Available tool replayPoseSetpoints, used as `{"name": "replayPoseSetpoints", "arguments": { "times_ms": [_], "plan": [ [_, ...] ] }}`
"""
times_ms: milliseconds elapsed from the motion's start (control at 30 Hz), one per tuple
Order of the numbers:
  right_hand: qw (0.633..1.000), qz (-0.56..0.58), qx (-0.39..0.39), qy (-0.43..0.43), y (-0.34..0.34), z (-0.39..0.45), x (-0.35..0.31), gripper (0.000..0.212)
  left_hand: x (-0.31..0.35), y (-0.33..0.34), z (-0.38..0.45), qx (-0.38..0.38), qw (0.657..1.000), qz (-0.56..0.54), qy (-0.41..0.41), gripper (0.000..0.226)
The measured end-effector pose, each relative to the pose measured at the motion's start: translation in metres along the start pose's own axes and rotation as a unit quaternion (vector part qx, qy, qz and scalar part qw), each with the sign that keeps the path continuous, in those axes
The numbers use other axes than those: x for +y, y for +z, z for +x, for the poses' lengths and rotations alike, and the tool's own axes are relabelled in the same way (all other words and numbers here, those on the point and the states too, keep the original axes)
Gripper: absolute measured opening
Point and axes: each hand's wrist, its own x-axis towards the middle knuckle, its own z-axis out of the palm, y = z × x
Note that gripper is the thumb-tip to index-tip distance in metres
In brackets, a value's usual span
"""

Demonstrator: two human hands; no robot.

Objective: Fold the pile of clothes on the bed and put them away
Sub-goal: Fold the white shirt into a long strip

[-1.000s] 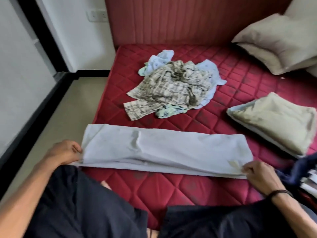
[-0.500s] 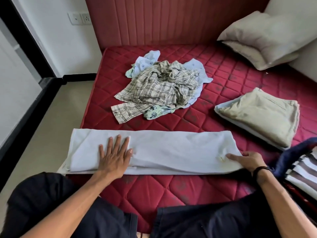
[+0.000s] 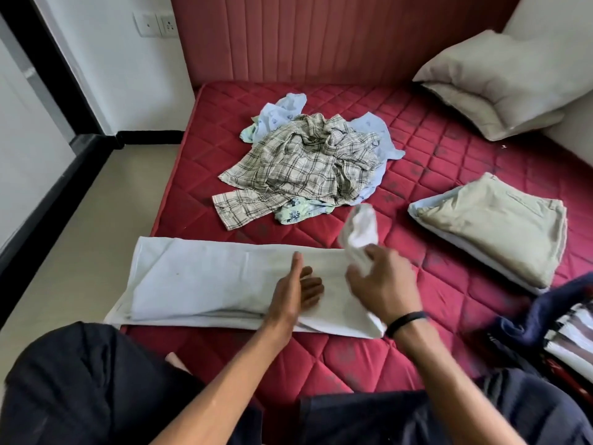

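Observation:
A long white garment (image 3: 205,281) lies folded lengthwise across the near part of the red mattress (image 3: 442,149). My left hand (image 3: 296,292) stands on edge with straight fingers, pressing on the garment's middle. My right hand (image 3: 382,284) grips the garment's right end and holds it lifted above the mattress, swung over toward the left; the raised end is blurred. Behind, a loose pile (image 3: 308,165) of a plaid shirt over pale blue printed clothes sits mid-bed. A folded stack (image 3: 494,226) topped by beige trousers lies at the right.
Two beige pillows (image 3: 500,88) lean in the far right corner against the padded red headboard (image 3: 321,36). Dark blue and striped clothes (image 3: 564,326) lie at the near right edge. Beige floor (image 3: 96,220) runs along the bed's left side.
My left hand slid right along the white garment and turned onto its edge at the middle. My right hand picked up the right end and carried it up and leftward.

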Motion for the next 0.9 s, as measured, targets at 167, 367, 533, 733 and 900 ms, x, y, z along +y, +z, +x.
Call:
{"name": "replayPoseSetpoints", "arguments": {
  "times_ms": [167, 367, 533, 733, 900],
  "plan": [
    [0.967, 0.106, -0.23, -0.02, 0.061, -0.039, -0.027, 0.045, 0.007, -0.031, 0.025, -0.11, 0.968, -0.188, -0.127, 0.083],
    [0.989, -0.047, -0.036, -0.132, 0.089, -0.018, 0.027, 0.054, -0.016, -0.03, 0.022, -0.048, 0.999, 0.001, 0.016, 0.024],
    [0.975, -0.129, -0.137, -0.121, 0.108, -0.013, 0.043, 0.069, 0.009, -0.044, 0.035, -0.033, 0.998, 0.028, 0.042, 0.025],
    [0.971, -0.154, -0.141, -0.12, 0.122, -0.02, 0.052, 0.072, 0.001, -0.052, 0.03, 0.041, 0.929, 0.295, 0.218, 0.059],
    [0.972, -0.142, -0.148, -0.115, 0.119, -0.023, 0.054, 0.073, 0.018, -0.057, 0.035, 0.173, 0.79, 0.471, 0.353, 0.014]
  ]
}}
